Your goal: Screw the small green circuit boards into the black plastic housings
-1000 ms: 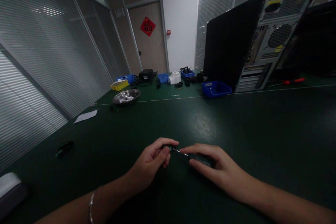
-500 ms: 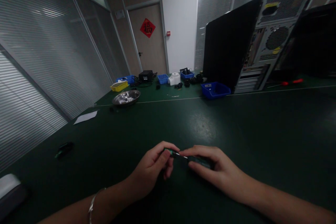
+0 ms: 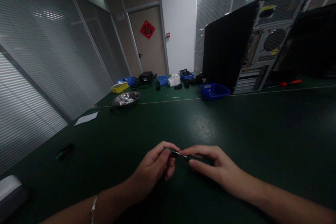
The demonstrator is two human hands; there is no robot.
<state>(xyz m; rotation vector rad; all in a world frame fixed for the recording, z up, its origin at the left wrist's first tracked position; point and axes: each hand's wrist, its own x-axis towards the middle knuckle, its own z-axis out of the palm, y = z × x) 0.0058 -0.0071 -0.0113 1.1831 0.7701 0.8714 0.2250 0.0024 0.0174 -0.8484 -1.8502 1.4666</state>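
Observation:
Both of my hands meet low in the middle over a dark green table (image 3: 236, 126). My left hand (image 3: 154, 166) pinches the end of a small dark tool with a thin metal shaft (image 3: 176, 153), thumb and forefinger closed on it. My right hand (image 3: 212, 166) is closed round the other, dark end of the same object, which its fingers mostly hide. The light is dim, so I cannot tell exactly what the object is. A bracelet sits on my left wrist.
A small dark object (image 3: 64, 149) lies to the left, a white sheet (image 3: 86, 118) beyond it. Farther back stand a metal bowl (image 3: 126, 98), a blue bin (image 3: 214, 90), a yellow bin (image 3: 119, 86), an open computer tower (image 3: 252, 45) and a red-handled screwdriver (image 3: 285, 84). A grey-white item (image 3: 10, 190) sits bottom left.
My hands stayed together on the small tool, drifting slightly lower in the picture; the fingers of my left hand shifted a little on its end.

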